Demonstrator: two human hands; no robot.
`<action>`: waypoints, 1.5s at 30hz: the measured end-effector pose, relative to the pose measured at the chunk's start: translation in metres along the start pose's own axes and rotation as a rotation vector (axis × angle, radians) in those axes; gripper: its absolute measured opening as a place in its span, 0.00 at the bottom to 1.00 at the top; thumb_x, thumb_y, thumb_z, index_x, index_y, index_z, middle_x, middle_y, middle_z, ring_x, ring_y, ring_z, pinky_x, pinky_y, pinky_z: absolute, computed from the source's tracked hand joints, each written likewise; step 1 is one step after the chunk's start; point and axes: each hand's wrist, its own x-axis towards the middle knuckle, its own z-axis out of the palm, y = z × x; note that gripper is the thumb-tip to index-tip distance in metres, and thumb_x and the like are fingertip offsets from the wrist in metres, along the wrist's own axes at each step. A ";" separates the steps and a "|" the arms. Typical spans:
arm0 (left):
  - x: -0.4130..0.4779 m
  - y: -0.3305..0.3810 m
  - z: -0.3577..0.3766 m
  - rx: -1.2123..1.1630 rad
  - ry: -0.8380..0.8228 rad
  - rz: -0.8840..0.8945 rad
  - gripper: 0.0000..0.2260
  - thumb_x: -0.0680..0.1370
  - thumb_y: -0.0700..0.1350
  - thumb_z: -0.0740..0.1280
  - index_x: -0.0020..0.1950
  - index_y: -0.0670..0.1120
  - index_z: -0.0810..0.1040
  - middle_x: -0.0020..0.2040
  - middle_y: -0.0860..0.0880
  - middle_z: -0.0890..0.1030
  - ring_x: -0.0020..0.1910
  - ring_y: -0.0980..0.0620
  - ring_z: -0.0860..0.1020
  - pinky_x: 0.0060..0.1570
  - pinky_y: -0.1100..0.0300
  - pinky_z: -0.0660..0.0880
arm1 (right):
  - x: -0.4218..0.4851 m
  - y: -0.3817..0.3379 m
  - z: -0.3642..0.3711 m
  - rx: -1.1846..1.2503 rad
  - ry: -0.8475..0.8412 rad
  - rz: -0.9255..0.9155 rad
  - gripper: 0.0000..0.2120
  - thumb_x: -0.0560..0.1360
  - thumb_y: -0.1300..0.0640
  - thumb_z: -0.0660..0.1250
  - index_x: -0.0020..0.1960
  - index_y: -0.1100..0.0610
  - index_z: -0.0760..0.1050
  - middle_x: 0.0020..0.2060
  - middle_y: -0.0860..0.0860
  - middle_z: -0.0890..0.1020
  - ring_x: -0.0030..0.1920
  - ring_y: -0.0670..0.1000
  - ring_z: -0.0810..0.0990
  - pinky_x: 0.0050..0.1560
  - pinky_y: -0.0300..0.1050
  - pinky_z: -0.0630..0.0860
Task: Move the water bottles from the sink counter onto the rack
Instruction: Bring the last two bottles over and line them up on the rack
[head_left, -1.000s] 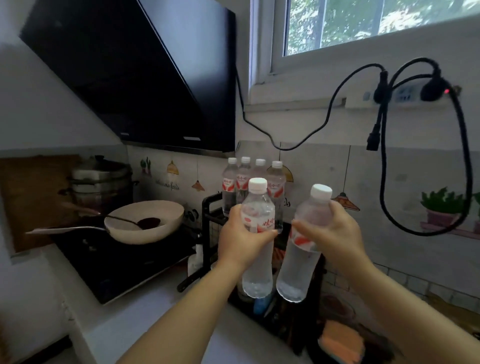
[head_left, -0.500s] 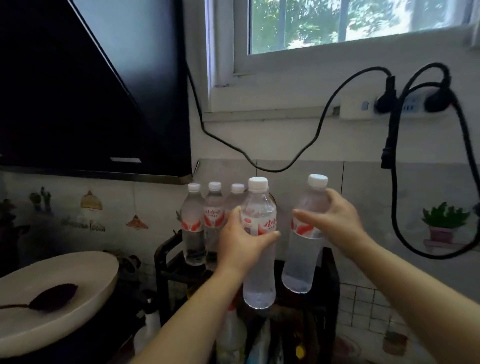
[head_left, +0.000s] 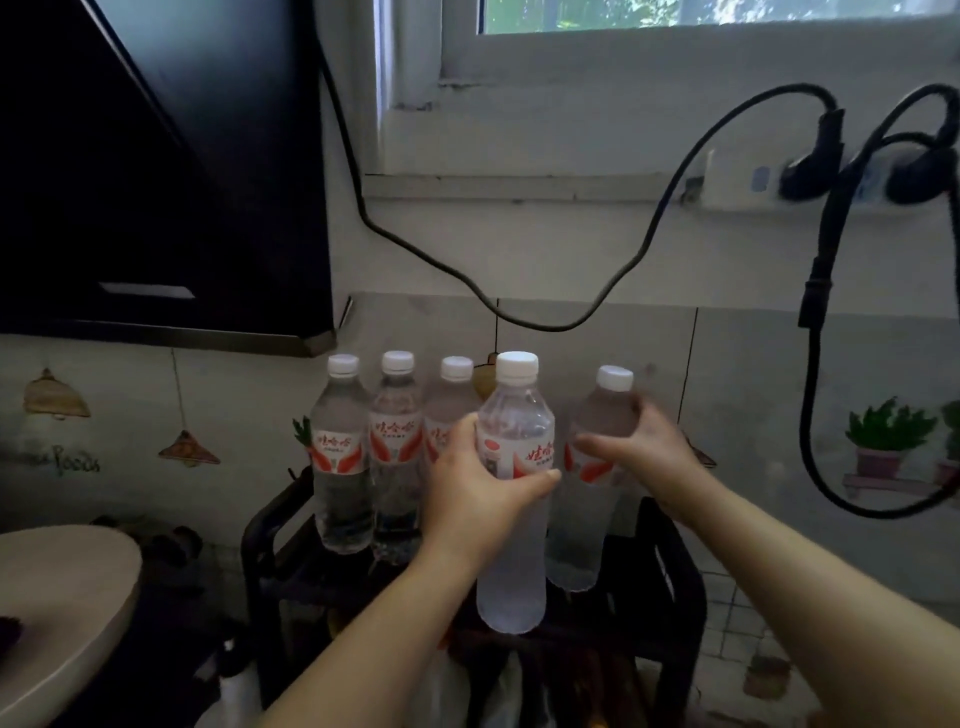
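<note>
My left hand (head_left: 475, 499) grips a clear water bottle (head_left: 513, 545) with a white cap and a red-and-white label, held upright over the front of the black rack (head_left: 670, 566). My right hand (head_left: 641, 460) holds a second such bottle (head_left: 584, 540) just right of it, above the rack's top shelf. Three matching bottles stand in a row at the back of the rack: one (head_left: 340, 457) at the left, one (head_left: 396, 457) beside it, and a third (head_left: 449, 405) partly hidden behind my left hand.
A black range hood (head_left: 156, 171) hangs at the upper left. Black cables (head_left: 649, 234) loop from a wall socket strip (head_left: 862, 176) below the window. A cream pan (head_left: 62, 613) sits at the lower left. Bottles and bags fill the rack's lower shelf (head_left: 519, 686).
Both hands have carried their bottles forward and down toward the rack's top shelf, close to the row standing there. The view has moved nearer to the rack.
</note>
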 end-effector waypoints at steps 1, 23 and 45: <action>0.001 0.000 0.001 0.001 -0.002 0.005 0.21 0.63 0.45 0.79 0.46 0.60 0.71 0.45 0.57 0.81 0.46 0.61 0.79 0.48 0.60 0.78 | 0.002 0.001 -0.001 0.027 -0.048 0.005 0.35 0.63 0.57 0.78 0.67 0.56 0.67 0.57 0.54 0.80 0.54 0.55 0.80 0.54 0.56 0.79; -0.001 0.005 0.006 -0.008 0.015 -0.010 0.24 0.65 0.43 0.78 0.55 0.54 0.72 0.46 0.59 0.79 0.45 0.64 0.77 0.42 0.69 0.74 | 0.002 -0.002 -0.003 0.010 -0.251 -0.059 0.28 0.68 0.64 0.73 0.63 0.48 0.68 0.53 0.49 0.81 0.52 0.50 0.80 0.52 0.51 0.79; 0.000 0.005 0.014 -0.032 0.021 0.006 0.25 0.64 0.44 0.78 0.56 0.53 0.72 0.46 0.57 0.79 0.47 0.62 0.78 0.46 0.66 0.76 | 0.004 0.005 0.014 -0.073 -0.084 -0.180 0.37 0.65 0.55 0.77 0.69 0.54 0.65 0.59 0.52 0.78 0.56 0.53 0.79 0.55 0.54 0.78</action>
